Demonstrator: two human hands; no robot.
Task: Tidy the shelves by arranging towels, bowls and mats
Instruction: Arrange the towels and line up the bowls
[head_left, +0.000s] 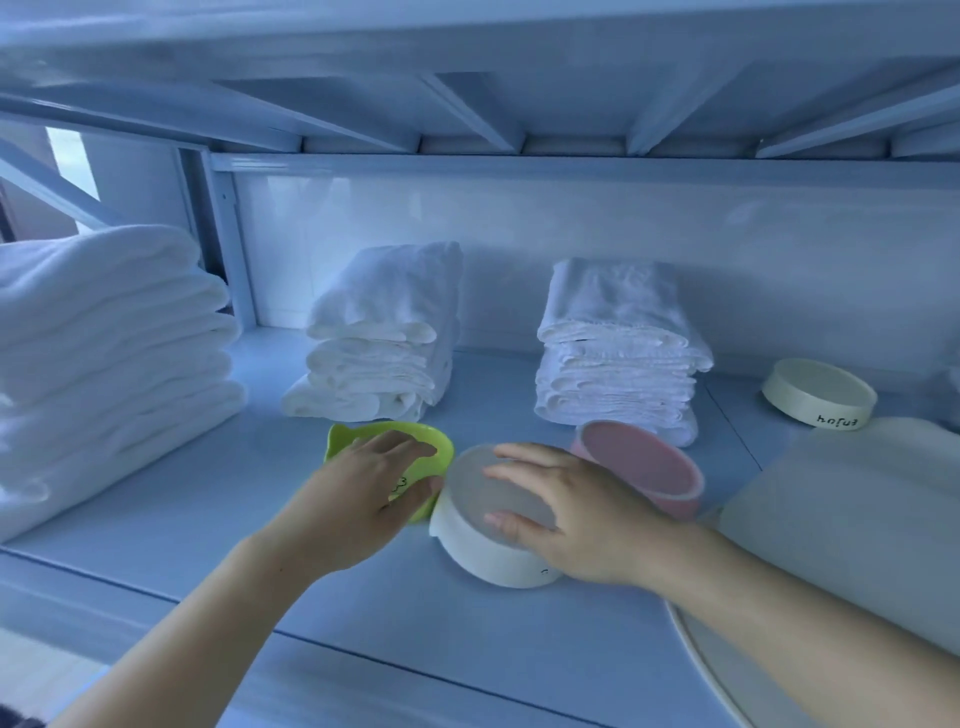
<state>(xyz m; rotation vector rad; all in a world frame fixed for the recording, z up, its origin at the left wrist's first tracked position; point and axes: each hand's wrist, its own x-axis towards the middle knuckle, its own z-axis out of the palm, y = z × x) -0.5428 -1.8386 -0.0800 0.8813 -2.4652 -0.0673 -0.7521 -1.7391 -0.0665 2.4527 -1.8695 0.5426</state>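
Note:
On the blue shelf a green bowl with small ears stands at the front middle. My left hand lies over it with the fingers stretched across its opening and the thumb by its near rim. Right beside it, touching it, sits a white bowl. My right hand is spread over the white bowl's right side, fingers straight and thumb above the inside. A pink bowl stands just behind my right hand. Two stacks of folded white towels, one on the left and one on the right, stand at the back.
A tall pile of large white towels fills the left end. A cream bowl with lettering sits at the back right. A thick white folded mat lies at the right, above a round white rim. The upper shelf hangs low overhead.

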